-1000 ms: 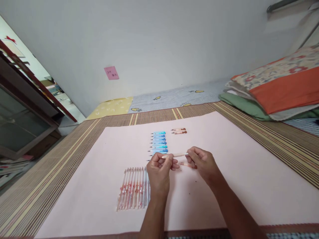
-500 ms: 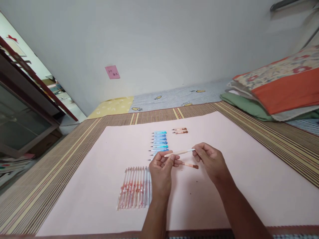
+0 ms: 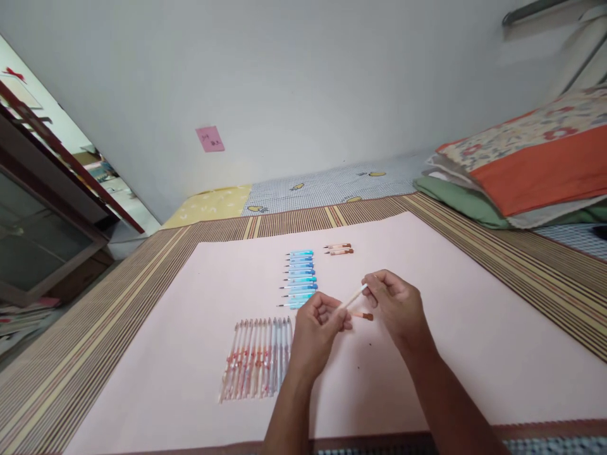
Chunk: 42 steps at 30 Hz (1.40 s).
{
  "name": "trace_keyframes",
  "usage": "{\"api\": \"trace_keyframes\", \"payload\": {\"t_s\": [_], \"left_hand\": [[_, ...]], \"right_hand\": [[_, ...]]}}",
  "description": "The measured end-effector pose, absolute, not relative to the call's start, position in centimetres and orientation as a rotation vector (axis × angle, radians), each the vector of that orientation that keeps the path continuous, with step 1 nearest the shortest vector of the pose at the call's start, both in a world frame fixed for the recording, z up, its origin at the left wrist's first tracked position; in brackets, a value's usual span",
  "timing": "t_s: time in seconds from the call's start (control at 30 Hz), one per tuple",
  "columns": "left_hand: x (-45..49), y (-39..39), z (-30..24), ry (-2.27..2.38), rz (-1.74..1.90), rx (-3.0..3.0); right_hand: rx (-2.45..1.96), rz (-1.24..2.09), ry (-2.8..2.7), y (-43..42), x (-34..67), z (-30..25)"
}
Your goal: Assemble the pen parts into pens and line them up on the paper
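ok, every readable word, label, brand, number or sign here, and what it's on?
None readable.
Pink note on the wall: dark handwritten marks, too small and blurred to read.
Blue pens, brown-ended pens, clear-barrelled pens: any print too small to tell.
Held pale pen: no lettering visible.

Carrier: pale pink sheet, spread flat over a brown-and-cream striped mat; mat shows beyond its left, far and right edges. On sheet: stacked column of blue pen pieces, near the middle, parallel, dark tips to the left. Right of its far end: two brown-ended pen pieces, one just beyond the other. Third brown-ended piece nearer, partly hidden. Near left: row of clear barrels, side by side, right end partly covered. Two dark specks right of these.
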<state>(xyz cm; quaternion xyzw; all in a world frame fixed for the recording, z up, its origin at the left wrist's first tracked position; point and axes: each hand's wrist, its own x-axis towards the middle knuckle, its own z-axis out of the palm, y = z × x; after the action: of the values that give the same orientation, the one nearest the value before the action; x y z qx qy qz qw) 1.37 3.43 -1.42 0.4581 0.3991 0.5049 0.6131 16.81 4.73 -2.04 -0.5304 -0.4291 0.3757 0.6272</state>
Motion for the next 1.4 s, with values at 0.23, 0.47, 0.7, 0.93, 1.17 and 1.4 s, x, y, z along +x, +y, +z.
{"api": "trace_keyframes", "payload": {"t_s": [0.23,0.47,0.7,0.93,1.17,1.4], "left_hand": [[1.7,3.2,-2.1,0.602,0.809,0.985],[3.0,3.0,-2.9,0.532,0.800,0.777],[3.4,3.3,-3.3,0.564,0.862,0.573],[3.3,3.5,-3.4,0.532,0.852,0.358],[3.5,3.4,-2.6,0.524,0.847,0.244],[3.5,3.7,-2.9,0.555,0.809,0.178]], "right_hand": [[-1.150,1.122,-1.136,4.4,16.1,-1.2],[-1.154,1.245,-1.037,4.3,14.7,-2.0],[-1.132,1.282,-0.982,4.8,14.7,-2.5],[-1.153,1.333,-0.952,4.7,13.6,-3.3],[-1.147,1.452,-0.811,4.6,13.1,-4.1],[-1.134,1.380,-0.762,5.0,13.4,-4.3]]}}
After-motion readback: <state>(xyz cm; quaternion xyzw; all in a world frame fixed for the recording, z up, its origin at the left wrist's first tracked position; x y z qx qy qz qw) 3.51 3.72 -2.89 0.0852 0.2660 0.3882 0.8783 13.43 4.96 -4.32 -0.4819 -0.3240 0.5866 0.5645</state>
